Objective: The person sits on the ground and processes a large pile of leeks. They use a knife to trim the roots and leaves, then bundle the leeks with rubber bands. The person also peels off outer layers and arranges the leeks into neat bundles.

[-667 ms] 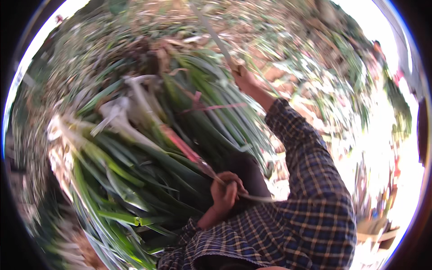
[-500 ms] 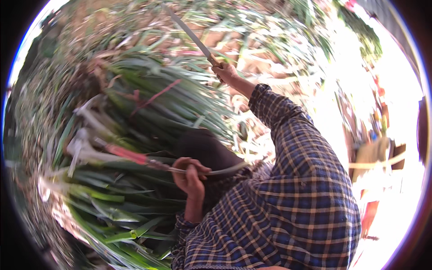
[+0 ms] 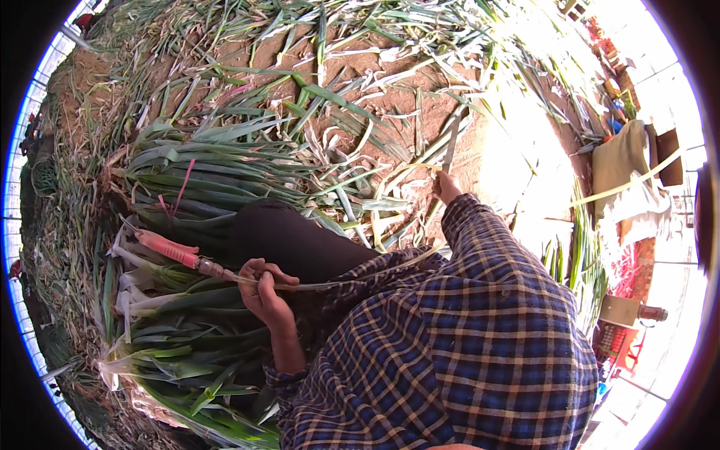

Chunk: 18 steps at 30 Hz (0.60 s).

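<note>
My left hand (image 3: pixel 262 292) is closed around a clear hose (image 3: pixel 345 279) just behind the metal fitting of a pink-handled nozzle tool (image 3: pixel 166 247), which points up-left over green leeks. My right hand (image 3: pixel 446 186), arm stretched forward, grips a long knife (image 3: pixel 453 139) whose blade points away from me over leaf-strewn soil. Beside my dark trousered knee (image 3: pixel 292 244) lies a leek bundle (image 3: pixel 202 165) bound with pink tape; more leeks (image 3: pixel 172 360), white ends leftward, lie below it, left of my forearm.
Loose leaves cover much of the brown soil (image 3: pixel 352 90). At the right, in bright sun, are an olive cloth (image 3: pixel 619 169), a pale yellow strip, a metal device (image 3: pixel 622 311), red crates (image 3: pixel 611 341) and pink tape scraps. Wire railing shows at both rims.
The view has turned, showing more ground at the right. My right hand and knife appear lower and farther right, the blade more upright. My left hand with the hose sits farther left in the picture.
</note>
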{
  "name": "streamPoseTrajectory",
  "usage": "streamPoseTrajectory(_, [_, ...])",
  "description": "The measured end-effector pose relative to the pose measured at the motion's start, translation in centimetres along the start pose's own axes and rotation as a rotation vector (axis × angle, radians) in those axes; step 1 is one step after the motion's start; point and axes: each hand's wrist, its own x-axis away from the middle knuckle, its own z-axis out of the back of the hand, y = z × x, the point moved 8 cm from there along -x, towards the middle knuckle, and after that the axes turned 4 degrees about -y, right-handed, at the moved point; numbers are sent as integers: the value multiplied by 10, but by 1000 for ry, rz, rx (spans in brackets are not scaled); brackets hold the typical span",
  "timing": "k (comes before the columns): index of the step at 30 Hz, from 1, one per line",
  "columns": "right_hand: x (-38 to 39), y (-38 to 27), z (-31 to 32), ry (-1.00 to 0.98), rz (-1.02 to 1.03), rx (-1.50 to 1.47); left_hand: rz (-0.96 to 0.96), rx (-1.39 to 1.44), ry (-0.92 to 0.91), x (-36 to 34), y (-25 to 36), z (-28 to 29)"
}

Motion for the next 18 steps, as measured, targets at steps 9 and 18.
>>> streamPoseTrajectory(9, [-6, -125, 41, -428, 207, -579, 48, -32, -97, -19, 22, -34])
streamPoseTrajectory(18, [-68, -146, 183, 330, 191, 1259, 77, 124, -169, -28, 22, -23])
